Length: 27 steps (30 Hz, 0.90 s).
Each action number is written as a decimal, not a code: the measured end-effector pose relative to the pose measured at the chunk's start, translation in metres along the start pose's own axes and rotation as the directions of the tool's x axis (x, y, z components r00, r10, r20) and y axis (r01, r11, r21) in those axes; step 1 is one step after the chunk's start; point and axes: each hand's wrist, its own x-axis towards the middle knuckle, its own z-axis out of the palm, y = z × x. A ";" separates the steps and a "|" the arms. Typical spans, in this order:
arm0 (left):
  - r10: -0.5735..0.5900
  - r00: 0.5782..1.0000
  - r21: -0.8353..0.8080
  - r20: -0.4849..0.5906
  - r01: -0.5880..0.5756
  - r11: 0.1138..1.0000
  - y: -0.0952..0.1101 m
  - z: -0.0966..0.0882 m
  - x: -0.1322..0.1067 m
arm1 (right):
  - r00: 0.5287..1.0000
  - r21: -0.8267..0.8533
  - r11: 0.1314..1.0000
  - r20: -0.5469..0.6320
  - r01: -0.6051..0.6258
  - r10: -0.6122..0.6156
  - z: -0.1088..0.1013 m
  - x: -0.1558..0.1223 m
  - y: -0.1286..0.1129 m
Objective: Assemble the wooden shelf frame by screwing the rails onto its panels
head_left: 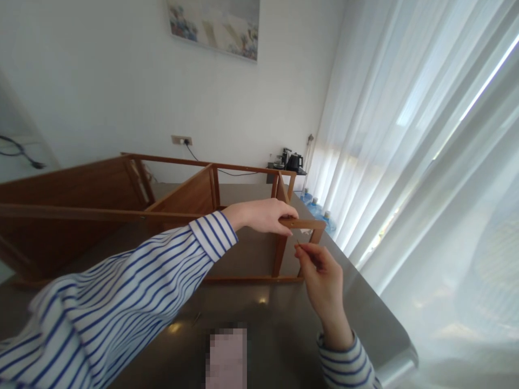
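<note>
A brown wooden shelf frame (251,279) lies on its side across the dark glossy table (279,324), with panels set between its rails. My left hand (263,215) is closed over the upper near rail close to its right end, thumb below and fingers on top. Just below and right of that end, my right hand (324,275) pinches a thin, short pin-like piece (298,244) between thumb and fingertips. The piece points up toward the rail and appears apart from it; its exact kind is too small to make out.
A small thin object (197,317) lies on the tabletop near my left sleeve. Beyond the table stand a black kettle (295,162) and several blue-tinted water bottles (314,205). White curtains (405,135) hang along the right side. A pixelated patch (226,359) covers the bottom middle.
</note>
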 end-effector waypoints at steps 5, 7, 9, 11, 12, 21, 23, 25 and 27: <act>0.020 1.000 0.006 0.007 -0.020 1.000 0.001 0.000 0.002 | 0.999 0.019 0.999 0.011 0.032 -0.032 0.007 0.011 -0.002; 0.029 1.000 0.013 0.000 -0.029 0.999 0.002 0.000 0.002 | 0.999 0.029 0.999 0.020 0.040 -0.040 0.010 0.016 -0.003; 0.039 0.999 0.018 -0.011 -0.039 0.999 0.001 0.001 0.002 | 0.999 0.049 0.998 0.022 0.048 -0.049 0.012 0.019 -0.004; 0.050 0.999 0.018 -0.016 -0.050 0.999 0.001 0.002 0.002 | 0.998 0.071 0.996 0.017 0.053 -0.054 0.014 0.021 -0.004; 0.054 0.998 0.015 -0.016 -0.054 0.998 0.001 0.002 0.002 | 0.998 0.080 0.995 0.012 0.055 -0.056 0.014 0.022 -0.003; 0.041 0.999 -0.002 0.011 -0.041 0.999 0.000 0.001 0.003 | 0.997 0.123 0.989 0.007 0.076 -0.078 0.014 0.026 -0.004; 0.037 0.999 -0.005 0.017 -0.037 0.999 -0.001 0.001 0.003 | 0.997 0.131 0.989 0.010 0.076 -0.078 0.014 0.027 -0.005; 0.032 0.999 -0.012 0.022 -0.031 0.999 -0.001 0.002 0.003 | 0.997 0.137 0.988 0.011 0.074 -0.076 0.014 0.027 -0.006; 0.027 0.999 -0.018 0.025 -0.026 0.999 -0.001 0.002 0.003 | 0.996 0.135 0.987 0.014 0.081 -0.084 0.014 0.028 -0.006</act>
